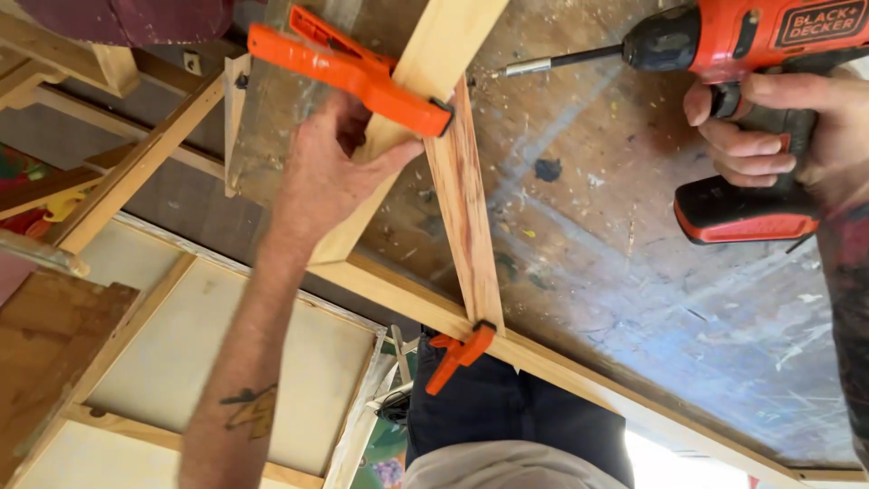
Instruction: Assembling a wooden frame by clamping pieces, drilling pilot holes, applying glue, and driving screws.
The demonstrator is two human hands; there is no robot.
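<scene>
Both forearms are left bare; no sleeves are seen. A dark line tattoo is borne on the left forearm (249, 407), near the lower edge of the view. The right forearm (846, 308) is covered with dense dark tattooing. Dark blue trousers (507, 407) are worn, and a pale grey garment (502, 468) is seen below them.

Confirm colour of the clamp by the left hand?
Orange, with a black jaw tip: the spring clamp beside the left hand, head view.
</scene>
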